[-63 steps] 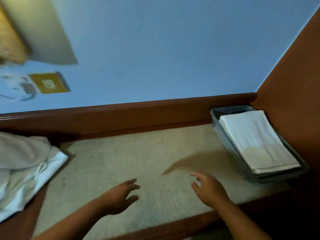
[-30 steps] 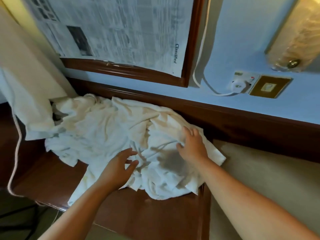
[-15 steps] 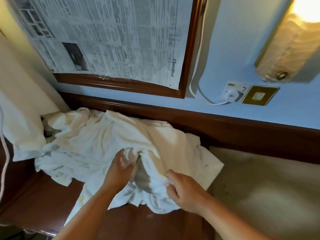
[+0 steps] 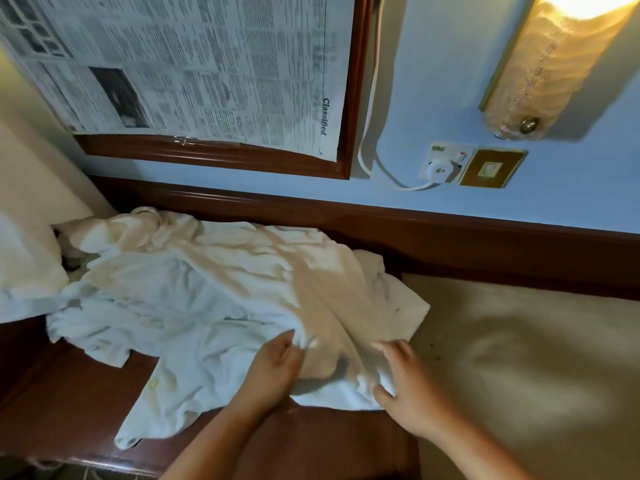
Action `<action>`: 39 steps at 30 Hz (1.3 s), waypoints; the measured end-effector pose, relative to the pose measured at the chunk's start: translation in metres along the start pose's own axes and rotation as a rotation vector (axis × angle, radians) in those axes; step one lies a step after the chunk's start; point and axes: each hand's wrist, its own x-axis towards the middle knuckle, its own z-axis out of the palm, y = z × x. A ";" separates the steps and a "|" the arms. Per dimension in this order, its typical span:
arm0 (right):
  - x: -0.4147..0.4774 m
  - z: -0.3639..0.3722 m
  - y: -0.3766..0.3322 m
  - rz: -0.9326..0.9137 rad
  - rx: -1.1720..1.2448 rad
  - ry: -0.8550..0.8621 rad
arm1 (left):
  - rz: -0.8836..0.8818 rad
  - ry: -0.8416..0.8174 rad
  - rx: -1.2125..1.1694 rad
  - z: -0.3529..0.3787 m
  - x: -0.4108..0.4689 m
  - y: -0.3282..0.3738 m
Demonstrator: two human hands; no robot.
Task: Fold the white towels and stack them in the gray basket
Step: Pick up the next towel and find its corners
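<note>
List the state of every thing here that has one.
towel pile: unfolded, crumpled on the wooden ledge.
left hand: pinching a fold of the pile.
right hand: gripping the pile's near edge.
wall lamp: lit.
plug: seated in the wall socket.
newspaper: spread over the wooden frame.

Heap of white towels [image 4: 194,289] lies crumpled beyond and left of both hands, on a dark wooden ledge [image 4: 69,403]. Left hand [image 4: 277,367]: fingers curled, gripping a bunched fold of the top towel [image 4: 322,299]. Right hand [image 4: 412,389], just beside it: thumb and fingers pinching the same towel's near edge. Beige padded surface [image 4: 519,358] to the right of the right hand. On the wall above the hands: framed newspaper [image 4: 207,64], plugged socket [image 4: 446,162], lit lamp [image 4: 554,64].
</note>
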 end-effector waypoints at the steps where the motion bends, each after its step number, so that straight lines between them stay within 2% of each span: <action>1: 0.002 -0.001 -0.007 -0.037 0.014 0.030 | 0.035 -0.046 0.018 0.003 -0.011 0.000; 3: 0.005 -0.001 -0.021 -0.092 -0.003 0.021 | 0.091 -0.116 0.091 0.007 -0.028 -0.007; 8: -0.005 0.002 -0.042 -0.193 -0.037 -0.135 | 0.181 -0.208 0.384 0.023 -0.074 -0.015; 13: -0.036 -0.002 -0.037 -0.116 0.041 -0.077 | 0.043 0.074 0.239 0.053 -0.118 -0.014; 15: -0.057 -0.007 -0.025 -0.053 0.007 -0.200 | -0.012 0.172 0.200 0.069 -0.130 -0.007; 17: -0.083 -0.009 -0.010 0.010 0.002 -0.416 | -0.067 0.238 0.155 0.085 -0.139 0.005; 19: -0.112 -0.008 0.006 0.039 0.213 -0.477 | -0.099 0.288 0.088 0.102 -0.147 0.024; 23: -0.170 -0.019 0.018 -0.129 0.700 -0.221 | 0.004 0.240 -0.074 0.154 -0.173 0.089; 25: -0.188 -0.029 0.012 -0.192 0.790 -0.013 | 0.065 0.175 -0.179 0.182 -0.188 0.121; 28: -0.210 -0.039 0.031 -0.060 0.935 0.311 | 0.206 0.154 -0.269 0.215 -0.208 0.154; 31: -0.234 -0.064 0.049 0.064 1.098 0.420 | 0.399 0.276 -0.281 0.228 -0.218 0.175; 33: -0.257 -0.095 0.058 0.097 1.143 0.507 | 0.569 0.313 -0.184 0.233 -0.217 0.182; 35: -0.277 -0.127 0.067 0.109 1.036 0.639 | 0.709 0.233 0.062 0.246 -0.206 0.172; 37: -0.294 -0.150 0.076 0.102 0.996 0.731 | 0.671 0.093 0.250 0.270 -0.194 0.155; 39: -0.312 -0.170 0.079 0.047 1.051 0.746 | 0.531 0.131 0.309 0.292 -0.185 0.145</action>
